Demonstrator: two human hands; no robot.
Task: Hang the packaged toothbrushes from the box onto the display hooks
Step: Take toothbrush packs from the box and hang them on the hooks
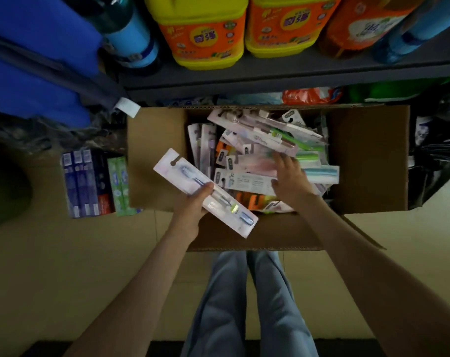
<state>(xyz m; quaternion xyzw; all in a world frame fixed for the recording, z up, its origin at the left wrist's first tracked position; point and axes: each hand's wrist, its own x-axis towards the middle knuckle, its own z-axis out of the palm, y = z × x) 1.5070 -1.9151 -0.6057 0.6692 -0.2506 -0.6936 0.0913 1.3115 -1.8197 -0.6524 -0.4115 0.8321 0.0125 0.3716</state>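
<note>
One packaged toothbrush [185, 175] is gripped at mid-length by the left hand [190, 212], over the near-left edge of the box [368, 161]. The right hand [289, 180] is laid on the loose pile of packs [247, 181] inside; whether anything is pinched cannot be told. If a buried pack is pulled, overlapping neighbours may be dragged out and spilled, and the held pack may be let slip

Your left hand [190, 215] and right hand [290, 184] are bare, as are both forearms [141, 279] up to the frame's edge. You wear loose, faded light-blue jeans [220, 300].
</note>
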